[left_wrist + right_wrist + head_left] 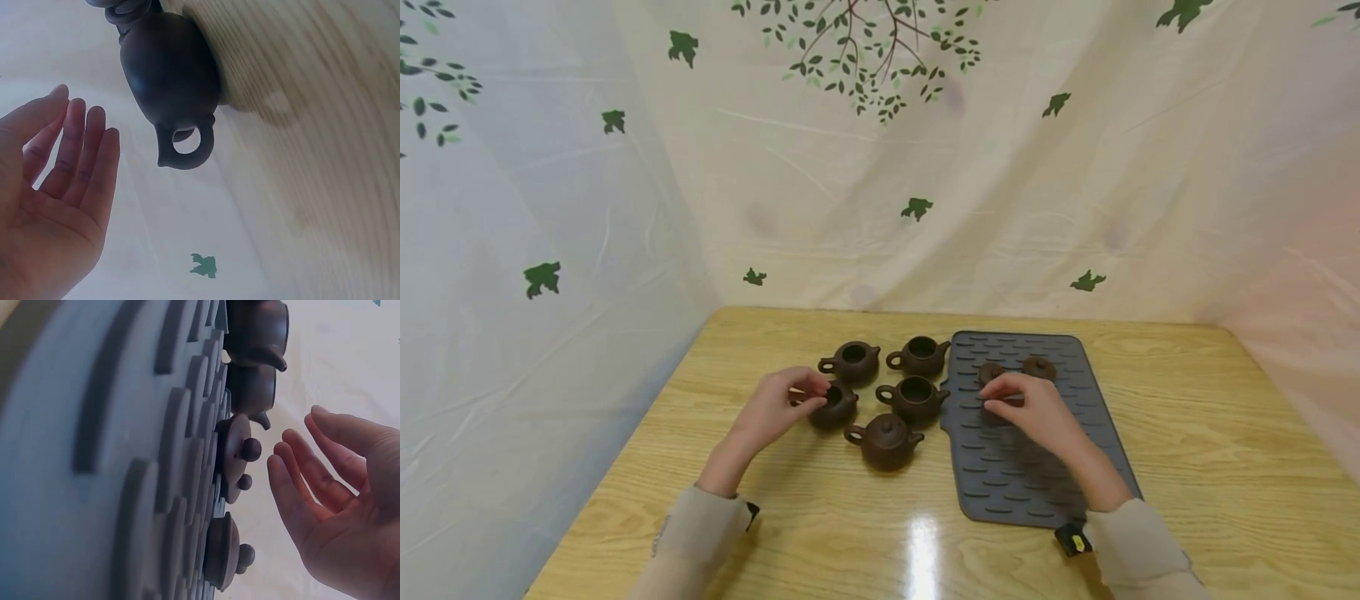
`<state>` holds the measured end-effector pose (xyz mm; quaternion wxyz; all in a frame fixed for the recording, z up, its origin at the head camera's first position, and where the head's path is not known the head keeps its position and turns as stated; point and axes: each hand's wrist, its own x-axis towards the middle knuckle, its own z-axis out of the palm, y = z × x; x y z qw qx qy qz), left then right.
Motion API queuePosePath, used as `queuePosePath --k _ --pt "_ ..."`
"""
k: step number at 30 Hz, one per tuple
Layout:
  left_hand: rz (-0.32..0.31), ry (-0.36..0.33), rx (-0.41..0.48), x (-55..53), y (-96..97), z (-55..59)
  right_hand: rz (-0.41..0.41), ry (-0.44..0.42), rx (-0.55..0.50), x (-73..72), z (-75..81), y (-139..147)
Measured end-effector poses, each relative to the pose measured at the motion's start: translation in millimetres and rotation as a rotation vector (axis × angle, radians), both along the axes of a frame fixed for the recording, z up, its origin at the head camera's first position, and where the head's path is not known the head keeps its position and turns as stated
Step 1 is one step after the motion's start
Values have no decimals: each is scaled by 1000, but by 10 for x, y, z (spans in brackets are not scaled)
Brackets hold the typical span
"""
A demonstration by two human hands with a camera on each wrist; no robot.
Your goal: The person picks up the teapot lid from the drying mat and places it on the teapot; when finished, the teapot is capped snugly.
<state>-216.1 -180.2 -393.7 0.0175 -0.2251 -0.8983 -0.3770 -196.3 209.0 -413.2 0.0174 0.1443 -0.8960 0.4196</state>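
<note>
My left hand (pixel 767 414) hovers by a lidless dark brown teapot (pixel 842 411), partly covering its handle side. In the left wrist view a dark teapot (pixel 172 69) stands apart from the loosely bent, empty fingers. Over the grey mat, my right hand (pixel 1037 410) hangs with bent fingers and nothing in its grasp. Close beside its fingertips in the right wrist view are a round knobbed lid (pixel 235 450) and another lid (pixel 224 550). The right hand partly hides a lid beneath it in the head view. Nearest the front, a teapot (pixel 887 443) has its lid on.
More lidless teapots stand behind: one at back left (pixel 859 371), one at back right (pixel 925 362) and one in the middle (pixel 917 406). The ridged grey mat (pixel 1000 483) lies on the wooden table (pixel 835 533), with a lid (pixel 1040 368) near its back edge. A patterned curtain (pixel 842 250) hangs behind.
</note>
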Motion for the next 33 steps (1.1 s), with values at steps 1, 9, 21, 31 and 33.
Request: queuePosePath --k 1,9,21,31,33 --pt "9 2 -2 -4 -13 -6 -8 -3 4 -3 -3 13" --pt "42 13 -3 -45 -83 -74 -62 -21 68 -21 -71 88" --pt "89 36 -48 -63 -154 -176 -114 -96 105 -20 -100 128" --pt "113 -61 -90 -79 -163 -211 -133 -106 184 -54 -137 113" --pt "121 -73 -87 -84 -161 -211 -131 -100 201 -61 -144 110"
